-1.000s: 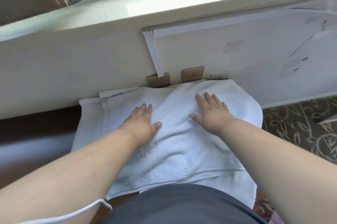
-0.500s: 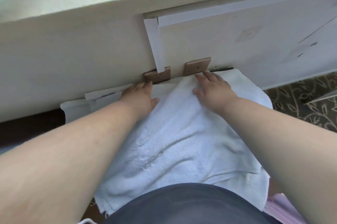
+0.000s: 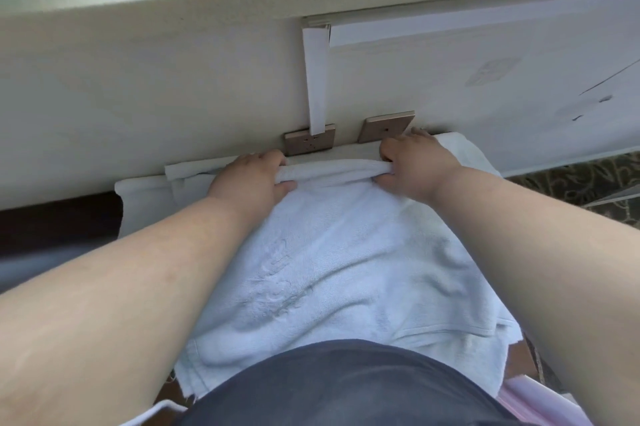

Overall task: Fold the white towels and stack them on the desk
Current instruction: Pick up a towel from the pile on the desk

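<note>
No text, label, brand or number can be read anywhere. The towel (image 3: 332, 273) bears a raised woven emblem left of its middle, too soft to make out. The wall panel (image 3: 485, 86) shows a faint patterned mark near its upper right, also unreadable. The two socket plates (image 3: 386, 125) carry no legible marking.

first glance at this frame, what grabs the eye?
Two bare forearms run in from the bottom corners to the far edge of a white towel spread across the middle. There the left hand and right hand each grip a bunched roll of that edge. Just behind, two brown wall sockets sit against the pale wall.
</note>
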Demonstrator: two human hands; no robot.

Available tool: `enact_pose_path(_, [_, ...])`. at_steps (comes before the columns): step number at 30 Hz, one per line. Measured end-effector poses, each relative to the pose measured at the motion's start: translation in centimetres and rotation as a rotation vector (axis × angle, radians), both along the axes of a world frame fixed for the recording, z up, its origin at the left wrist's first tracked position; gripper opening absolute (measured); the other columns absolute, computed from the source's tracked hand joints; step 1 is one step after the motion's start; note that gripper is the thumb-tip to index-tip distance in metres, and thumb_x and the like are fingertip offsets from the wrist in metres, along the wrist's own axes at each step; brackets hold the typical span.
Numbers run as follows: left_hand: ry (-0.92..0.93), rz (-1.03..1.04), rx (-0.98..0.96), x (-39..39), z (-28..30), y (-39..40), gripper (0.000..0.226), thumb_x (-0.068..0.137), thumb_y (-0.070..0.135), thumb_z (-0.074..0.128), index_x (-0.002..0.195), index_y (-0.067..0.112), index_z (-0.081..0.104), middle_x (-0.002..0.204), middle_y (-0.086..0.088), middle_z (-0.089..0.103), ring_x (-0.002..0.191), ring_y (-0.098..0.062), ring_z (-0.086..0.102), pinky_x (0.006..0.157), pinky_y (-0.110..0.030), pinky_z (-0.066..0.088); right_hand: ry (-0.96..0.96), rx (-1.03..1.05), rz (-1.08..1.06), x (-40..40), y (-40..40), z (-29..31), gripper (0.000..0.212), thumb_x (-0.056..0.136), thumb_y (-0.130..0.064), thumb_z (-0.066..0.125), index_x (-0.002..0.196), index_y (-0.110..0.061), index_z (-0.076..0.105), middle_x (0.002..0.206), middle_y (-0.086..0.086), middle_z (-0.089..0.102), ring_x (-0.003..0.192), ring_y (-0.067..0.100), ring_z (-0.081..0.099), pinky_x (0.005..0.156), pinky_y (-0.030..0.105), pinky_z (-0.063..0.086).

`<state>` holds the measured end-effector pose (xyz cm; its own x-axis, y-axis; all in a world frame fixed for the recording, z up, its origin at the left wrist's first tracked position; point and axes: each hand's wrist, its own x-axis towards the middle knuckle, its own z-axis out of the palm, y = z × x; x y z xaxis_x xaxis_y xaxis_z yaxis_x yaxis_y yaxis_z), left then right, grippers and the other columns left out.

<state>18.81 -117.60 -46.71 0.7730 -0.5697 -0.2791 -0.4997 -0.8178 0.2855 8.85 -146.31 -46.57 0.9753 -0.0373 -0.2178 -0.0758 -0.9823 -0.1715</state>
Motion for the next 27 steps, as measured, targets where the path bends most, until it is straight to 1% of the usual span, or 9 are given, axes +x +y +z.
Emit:
enact_pose_path(2, [0.002, 0.01, 0.105, 0.6, 0.3, 1.7, 0.049, 0.09, 0.061, 0.051, 0.12, 0.022, 0.053, 0.116, -0.009, 0.062, 0.105, -0.029, 0.056, 0.073, -0.03, 0.034, 0.045, 0.025, -0.051, -0.7, -0.6, 0.7, 0.04, 0.076, -0.058, 0.064, 0.087, -0.027, 0.042, 0.072, -0.011, 0.046, 0.078, 0.026, 0.056, 0.074, 0.035, 0.041])
enact_pose_path(4, [-0.009, -0.002, 0.164, 0.7, 0.8, 3.2, 0.052, 0.09, 0.062, 0.048, 0.118, 0.017, 0.052, 0.112, -0.011, 0.061, 0.101, -0.03, 0.057, 0.071, -0.032, 0.034, 0.116, 0.022, -0.1, -0.9, -1.2, 1.6, 0.047, 0.073, -0.065, 0.063, 0.101, -0.032, 0.044, 0.078, -0.01, 0.054, 0.078, 0.023, 0.057, 0.07, 0.035, 0.046])
enact_pose_path(9, [-0.035, 0.024, 0.102, -1.0, 3.0, 4.8, 0.032, 0.093, 0.051, 0.05, 0.106, 0.024, 0.043, 0.091, -0.003, 0.056, 0.076, -0.026, 0.05, 0.064, -0.033, 0.037, 0.27, -0.176, -0.107, -1.6, -2.7, 4.5, 0.036, 0.083, -0.067, 0.054, 0.088, -0.032, 0.062, 0.089, -0.01, 0.06, 0.091, 0.02, 0.055, 0.077, 0.036, 0.039])
enact_pose_path(13, [-0.085, 0.074, 0.115, -2.8, 4.5, 6.7, 0.02, 0.094, 0.04, 0.052, 0.107, 0.027, 0.045, 0.082, -0.001, 0.058, 0.069, -0.025, 0.049, 0.06, -0.031, 0.036, 0.185, -0.147, -0.145, -4.6, -4.4, 6.9, 0.025, 0.093, -0.05, 0.046, 0.089, -0.029, 0.059, 0.081, -0.007, 0.063, 0.089, 0.022, 0.059, 0.113, 0.047, 0.024])
enact_pose_path(14, [-0.094, 0.099, 0.097, -3.4, 4.7, 7.2, 0.019, 0.095, 0.037, 0.051, 0.109, 0.027, 0.047, 0.08, 0.0, 0.057, 0.069, -0.026, 0.051, 0.059, -0.031, 0.036, 0.117, -0.085, -0.165, -5.5, -4.2, 7.5, 0.025, 0.093, -0.046, 0.044, 0.084, -0.026, 0.056, 0.075, -0.005, 0.062, 0.081, 0.023, 0.06, 0.111, 0.046, 0.03])
enact_pose_path(15, [-0.101, 0.136, 0.064, -3.9, 5.1, 7.5, 0.017, 0.095, 0.036, 0.05, 0.11, 0.028, 0.05, 0.077, 0.001, 0.056, 0.069, -0.026, 0.051, 0.058, -0.031, 0.035, 0.052, -0.026, -0.188, -6.2, -3.9, 8.1, 0.025, 0.092, -0.044, 0.043, 0.082, -0.024, 0.053, 0.072, -0.004, 0.061, 0.076, 0.025, 0.06, 0.097, 0.043, 0.041])
enact_pose_path(17, [-0.108, 0.219, -0.022, -5.2, 6.0, 7.9, 0.013, 0.097, 0.036, 0.046, 0.109, 0.034, 0.051, 0.08, 0.004, 0.057, 0.072, -0.025, 0.053, 0.059, -0.032, 0.035, -0.042, 0.013, -0.205, -7.5, -2.5, 9.2, 0.026, 0.09, -0.045, 0.041, 0.087, -0.023, 0.055, 0.075, -0.002, 0.061, 0.075, 0.029, 0.059, 0.069, 0.038, 0.045])
enact_pose_path(21, [-0.095, 0.324, -0.186, -7.7, 8.4, 8.5, 0.012, 0.094, 0.041, 0.044, 0.106, 0.044, 0.046, 0.084, 0.013, 0.056, 0.081, -0.021, 0.053, 0.068, -0.034, 0.042, -0.228, 0.045, -0.155, -9.0, 1.2, 11.6, 0.033, 0.093, -0.058, 0.041, 0.093, -0.028, 0.055, 0.076, -0.007, 0.059, 0.076, 0.025, 0.057, 0.07, 0.041, 0.048])
enact_pose_path(27, [-0.14, 0.452, -0.304, -11.8, 11.8, 11.4, 0.013, 0.092, 0.045, 0.043, 0.102, 0.044, 0.05, 0.084, 0.016, 0.057, 0.084, -0.019, 0.054, 0.069, -0.035, 0.041, -0.38, 0.186, -0.012, -8.8, 8.0, 15.1, 0.031, 0.096, -0.05, 0.05, 0.089, -0.021, 0.059, 0.076, -0.001, 0.06, 0.076, 0.026, 0.054, 0.066, 0.04, 0.049])
